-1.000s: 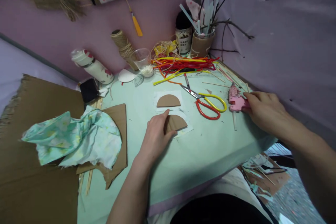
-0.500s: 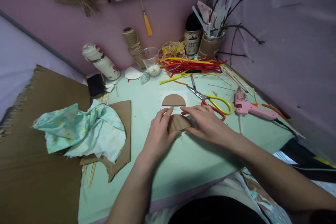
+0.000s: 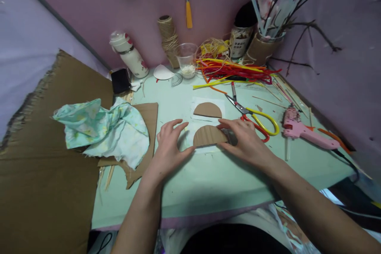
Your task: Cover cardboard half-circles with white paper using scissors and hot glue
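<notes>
While the right hand [image 3: 245, 139] pinches the right end of the near cardboard half-disc [image 3: 209, 135] between thumb and bent fingers, the left hand [image 3: 170, 143] stands open with fingers parted and nothing in its grip, its thumb tip at the piece's left corner, whether touching I cannot tell. That half-disc lies between the hands, straight edge towards the person, white paper [image 3: 208, 150] showing beneath it. Both forearms reach forward and slant inward, palms facing each other.

Brown cardboard semicircle [image 3: 209, 135], ribbed, over white sheet [image 3: 206, 150]
</notes>
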